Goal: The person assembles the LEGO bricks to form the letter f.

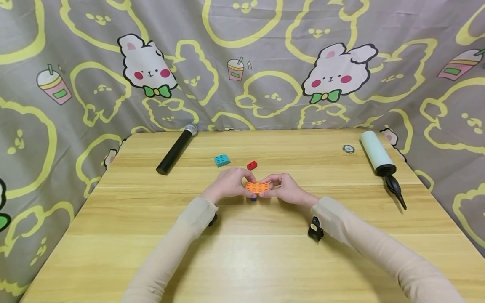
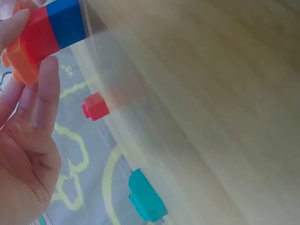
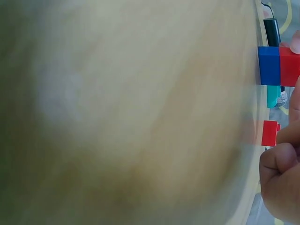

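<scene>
apparently i'm seating the orange brick (image 1: 257, 187) on the red brick (image 2: 42, 32), with the blue brick (image 2: 66, 23) under that, seemingly upright on the table (image 1: 242, 261). my left hand (image 1: 233, 183) and right hand (image 1: 285, 188) pinch the orange one's opposite ends, a narrow grip. next, i think, it calls for an even press straight down. whether it's fully seated i can't tell; the right wrist view cuts it off entirely.
</scene>
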Tool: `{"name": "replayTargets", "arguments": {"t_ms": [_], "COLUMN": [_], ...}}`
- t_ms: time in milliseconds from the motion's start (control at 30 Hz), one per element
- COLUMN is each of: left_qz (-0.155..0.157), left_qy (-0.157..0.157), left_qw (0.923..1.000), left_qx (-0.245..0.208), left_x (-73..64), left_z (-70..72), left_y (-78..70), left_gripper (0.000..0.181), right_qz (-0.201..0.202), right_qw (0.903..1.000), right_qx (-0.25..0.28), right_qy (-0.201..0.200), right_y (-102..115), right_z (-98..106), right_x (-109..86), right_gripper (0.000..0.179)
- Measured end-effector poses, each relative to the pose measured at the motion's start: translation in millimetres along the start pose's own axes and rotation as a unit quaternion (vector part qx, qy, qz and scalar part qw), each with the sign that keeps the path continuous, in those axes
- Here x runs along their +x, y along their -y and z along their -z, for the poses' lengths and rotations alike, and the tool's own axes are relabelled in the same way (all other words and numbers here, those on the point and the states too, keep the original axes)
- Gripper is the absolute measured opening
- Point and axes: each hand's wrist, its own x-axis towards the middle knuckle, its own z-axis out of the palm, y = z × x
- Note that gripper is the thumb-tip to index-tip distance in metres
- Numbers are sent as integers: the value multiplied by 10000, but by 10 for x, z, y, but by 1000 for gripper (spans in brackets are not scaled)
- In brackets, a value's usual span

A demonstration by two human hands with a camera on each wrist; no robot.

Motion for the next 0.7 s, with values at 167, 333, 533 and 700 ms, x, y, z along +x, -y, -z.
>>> {"name": "replayTargets", "arguments": {"t_ms": [167, 333, 533, 700], "left_qz": [21, 49, -71, -63], "left_qy": [-47, -39, -35, -154], "left_qw": [10000, 9999, 9998, 9998], "left_qx": [77, 161, 203, -63], "left_x": [-12, -11, -15, -33], "left_z": [20, 9, 0, 90], "left_y": [-22, -28, -12, 18], "left_gripper": [33, 34, 38, 40], "right_qz": [18, 7, -46, 34], "right_qw": [10000, 10000, 9999, 9998], "right_qx": [8, 9, -100, -100], "right_qy": [-17, -4, 19, 140], "right_y": [7, 5, 9, 35], "right_z": [-3, -11, 9, 25], "right_x": [8, -1, 4, 11], "right_gripper": [34, 35, 35, 35]}}
